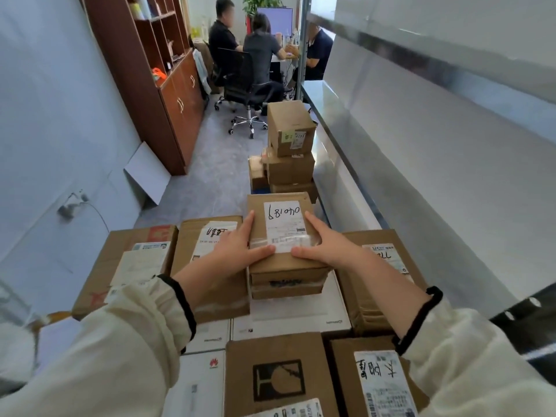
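Observation:
A small brown cardboard box (281, 215) with a white handwritten label sits on top of another small box (285, 288), in the middle of a spread of parcels. My left hand (237, 245) holds its left side, fingers along the edge and thumb across the top. On the opposite side my right hand (323, 242) grips it the same way, thumb on the taped label. Both thumbs nearly meet at the near edge.
Several cardboard parcels (132, 260) and white boxes (301, 320) lie all around the held box. Beyond it rises a stack of boxes (290, 145). A wooden cabinet (156, 85) lines the left wall; three people sit at a desk (255, 52) farther back. A grey partition (421, 145) runs on the right.

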{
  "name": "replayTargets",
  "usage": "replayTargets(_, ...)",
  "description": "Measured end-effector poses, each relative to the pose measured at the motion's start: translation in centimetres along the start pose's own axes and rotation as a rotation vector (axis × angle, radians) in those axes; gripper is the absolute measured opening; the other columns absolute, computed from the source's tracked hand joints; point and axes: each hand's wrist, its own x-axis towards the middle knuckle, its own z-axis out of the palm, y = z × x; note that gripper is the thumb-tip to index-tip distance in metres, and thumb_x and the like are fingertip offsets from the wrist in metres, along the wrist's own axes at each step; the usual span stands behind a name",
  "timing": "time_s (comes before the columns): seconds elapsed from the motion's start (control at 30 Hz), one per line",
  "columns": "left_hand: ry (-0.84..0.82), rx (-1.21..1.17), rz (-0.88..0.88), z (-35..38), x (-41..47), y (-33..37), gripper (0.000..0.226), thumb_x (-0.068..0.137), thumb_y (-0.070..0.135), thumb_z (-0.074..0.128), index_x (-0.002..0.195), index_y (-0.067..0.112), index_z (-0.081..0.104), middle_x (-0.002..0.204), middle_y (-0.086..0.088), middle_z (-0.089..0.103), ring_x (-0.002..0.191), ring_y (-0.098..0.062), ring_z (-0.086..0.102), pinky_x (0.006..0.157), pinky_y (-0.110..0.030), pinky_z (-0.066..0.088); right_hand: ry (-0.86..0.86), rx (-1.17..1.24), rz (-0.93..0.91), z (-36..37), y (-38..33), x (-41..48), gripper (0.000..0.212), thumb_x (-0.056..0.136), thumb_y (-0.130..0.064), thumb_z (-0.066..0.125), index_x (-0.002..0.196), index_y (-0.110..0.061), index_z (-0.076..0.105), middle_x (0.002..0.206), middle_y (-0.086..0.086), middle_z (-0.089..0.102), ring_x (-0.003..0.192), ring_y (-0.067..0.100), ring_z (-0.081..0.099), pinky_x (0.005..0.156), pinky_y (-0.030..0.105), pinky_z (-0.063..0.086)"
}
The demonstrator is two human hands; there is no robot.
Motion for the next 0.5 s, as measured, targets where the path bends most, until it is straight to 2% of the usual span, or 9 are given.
replayTargets(0.13, 0.019, 0.159, -0.033, 1.1, -0.1, -0.4, 0.093, 0.081, 0.070, 0.048, 0.150, 0.035, -0.005, 0.148, -0.011, 0.023, 0.136, -0.030, 0.023, 0.113, -0.047, 0.022, -0.023, 0.076, 0.009, 0.7, 0.8, 0.5, 0.100, 0.078, -0.044, 0.071, 0.148, -0.041, 0.001, 0.150, -0.003, 0.030, 0.112, 0.014, 0.045, 0.069, 0.019, 0.047)
replayTargets(0.23, 0.037, 0.195, 0.003, 1.8, -0.4, -0.7, 0.092, 0.083, 0.068, 0.047, 0.151, 0.032, -0.005, 0.144, -0.010, 0.022, 0.135, -0.030, 0.021, 0.114, -0.048, 0.017, -0.042, 0.085, 0.023, 1.5, 1.5, 0.9, 0.101, 0.079, -0.042, 0.071, 0.148, -0.042, -0.003, 0.150, -0.001, 0.030, 0.112, 0.014, 0.045, 0.072, 0.022, 0.047)
replayTargets(0.33, 0.038, 0.239, 0.019, 2.1, -0.3, -0.7, 0.091, 0.085, 0.067, 0.044, 0.151, 0.027, -0.003, 0.140, -0.007, 0.020, 0.134, -0.029, 0.018, 0.116, -0.048, 0.011, -0.049, 0.085, 0.034, 1.8, 2.1, 1.4, 0.101, 0.079, -0.043, 0.071, 0.147, -0.043, -0.003, 0.150, 0.000, 0.029, 0.107, 0.012, 0.044, 0.067, 0.020, 0.048)
replayTargets(0.5, 0.051, 0.291, 0.059, 2.6, -0.4, -0.8, 0.090, 0.085, 0.067, 0.044, 0.152, 0.022, 0.004, 0.145, -0.003, 0.011, 0.138, -0.029, 0.011, 0.117, -0.049, 0.008, -0.087, 0.062, 0.071, 2.0, 2.6, 2.0, 0.101, 0.077, -0.046, 0.071, 0.146, -0.045, -0.003, 0.150, 0.001, 0.030, 0.117, 0.022, 0.049, 0.071, 0.026, 0.052)
